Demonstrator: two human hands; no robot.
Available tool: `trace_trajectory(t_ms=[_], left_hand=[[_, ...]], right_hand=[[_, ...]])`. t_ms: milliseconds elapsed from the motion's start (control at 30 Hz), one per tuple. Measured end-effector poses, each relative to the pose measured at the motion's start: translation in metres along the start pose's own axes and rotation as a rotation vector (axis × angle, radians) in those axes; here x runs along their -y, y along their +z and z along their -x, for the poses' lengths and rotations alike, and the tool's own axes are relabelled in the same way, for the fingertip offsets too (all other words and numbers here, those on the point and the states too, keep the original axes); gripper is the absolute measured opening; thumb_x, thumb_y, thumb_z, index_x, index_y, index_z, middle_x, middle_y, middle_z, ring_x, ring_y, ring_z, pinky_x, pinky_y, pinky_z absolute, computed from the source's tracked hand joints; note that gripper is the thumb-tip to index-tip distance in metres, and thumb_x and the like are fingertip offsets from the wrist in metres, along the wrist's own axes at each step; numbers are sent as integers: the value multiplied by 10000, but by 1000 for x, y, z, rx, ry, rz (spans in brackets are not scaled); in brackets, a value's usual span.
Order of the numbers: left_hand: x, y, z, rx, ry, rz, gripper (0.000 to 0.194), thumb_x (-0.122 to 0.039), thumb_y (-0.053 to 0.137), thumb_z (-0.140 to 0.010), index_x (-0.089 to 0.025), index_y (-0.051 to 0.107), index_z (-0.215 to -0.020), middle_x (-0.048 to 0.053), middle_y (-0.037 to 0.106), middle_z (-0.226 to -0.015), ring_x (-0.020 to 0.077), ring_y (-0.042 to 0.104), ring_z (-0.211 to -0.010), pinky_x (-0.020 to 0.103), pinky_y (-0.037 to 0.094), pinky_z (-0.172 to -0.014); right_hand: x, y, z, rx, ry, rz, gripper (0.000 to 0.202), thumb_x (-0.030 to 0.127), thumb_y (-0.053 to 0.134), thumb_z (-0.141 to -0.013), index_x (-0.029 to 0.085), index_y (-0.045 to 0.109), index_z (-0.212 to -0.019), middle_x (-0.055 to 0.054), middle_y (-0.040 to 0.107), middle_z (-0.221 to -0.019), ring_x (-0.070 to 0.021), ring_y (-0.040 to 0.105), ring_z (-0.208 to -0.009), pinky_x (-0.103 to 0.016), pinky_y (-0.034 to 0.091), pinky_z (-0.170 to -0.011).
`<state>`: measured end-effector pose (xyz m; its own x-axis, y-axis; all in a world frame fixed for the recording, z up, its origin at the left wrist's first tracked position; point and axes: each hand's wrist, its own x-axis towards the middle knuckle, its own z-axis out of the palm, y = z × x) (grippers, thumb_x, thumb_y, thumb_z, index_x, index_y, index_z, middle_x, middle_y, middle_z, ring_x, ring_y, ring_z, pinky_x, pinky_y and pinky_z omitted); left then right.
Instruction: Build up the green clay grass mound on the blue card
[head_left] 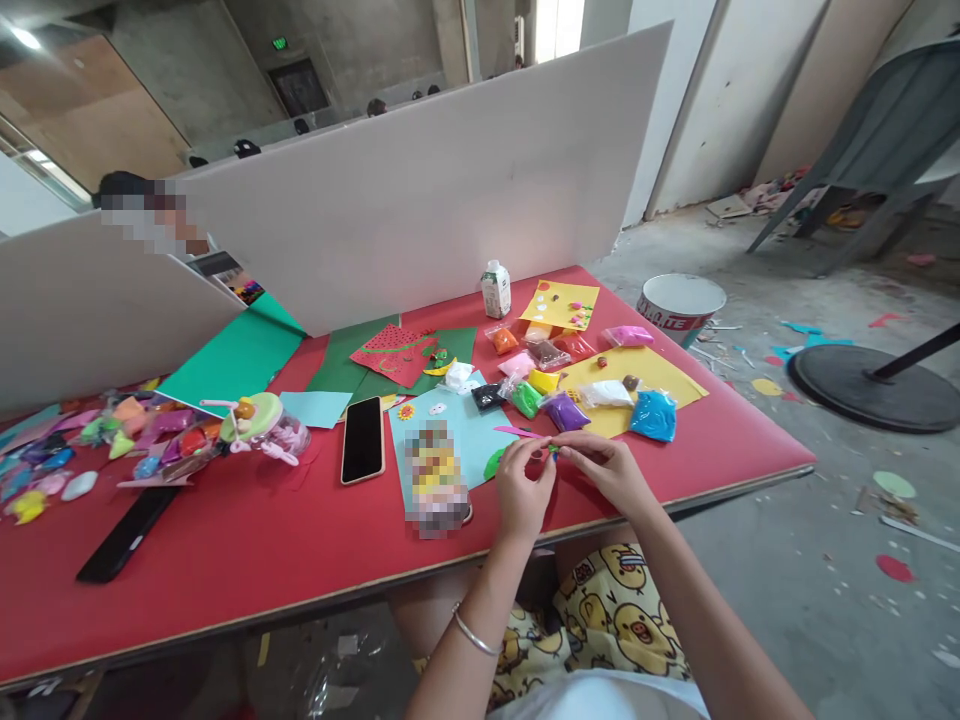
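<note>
- Two hands are working at the lower centre of the frame: one left hand (522, 488) and one right hand (609, 468).
- The fingers of both are closing to a narrow pinch, tip to tip, and are holding one tiny green piece (554, 450) between them, just above the bench (300, 555).
- One bangle (475, 632) is circling the left wrist.
- One green blob (494, 463) is lying just left of the left hand; one pink strip (517, 431) is lying just beyond the hands.
- About a dozen clay bags are spreading across the right of centre, one blue bag (653, 416) and one purple bag (565, 411) lying nearest the right hand.
- Two yellow sheets are lying right of centre, one upper (534, 312) and one lower (679, 380).
- Two phones are lying at centre, one dark (362, 441), one showing a blurred picture (436, 480).
- One carton (496, 289) is standing at upper centre.
- One bucket (681, 305) is standing at right, on the floor.
</note>
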<state>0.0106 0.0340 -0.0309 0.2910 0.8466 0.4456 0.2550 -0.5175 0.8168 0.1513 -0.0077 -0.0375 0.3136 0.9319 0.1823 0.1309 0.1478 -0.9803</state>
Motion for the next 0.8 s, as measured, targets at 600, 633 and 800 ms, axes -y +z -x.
trace_trajectory(t_ms=[600, 633, 800], left_hand=[[8, 7, 2, -20, -8, -1, 145, -96, 603, -804, -209, 668, -866, 34, 695, -861, 166, 645, -806, 305, 540, -758], [8, 7, 2, -20, -11, 1, 148, -92, 602, -801, -208, 668, -864, 32, 695, -858, 162, 645, -794, 301, 539, -753], [7, 8, 2, -27, -23, 7, 134, -87, 607, -797, -196, 664, -849, 27, 689, -829, 147, 626, -722, 291, 531, -729]], right_hand=[[-12, 4, -1, -73, 8, 106, 409, 558, 717, -716, 186, 735, -887, -102, 763, -905, -271, 719, -847, -409, 593, -791], [-13, 4, -1, -76, 8, 110, 411, 559, 721, -712, 188, 737, -887, -103, 763, -916, -272, 719, -855, -411, 592, -800], [-13, 5, -1, -69, -3, 123, 429, 573, 709, -717, 187, 739, -901, -104, 763, -934, -270, 722, -859, -409, 595, -806]])
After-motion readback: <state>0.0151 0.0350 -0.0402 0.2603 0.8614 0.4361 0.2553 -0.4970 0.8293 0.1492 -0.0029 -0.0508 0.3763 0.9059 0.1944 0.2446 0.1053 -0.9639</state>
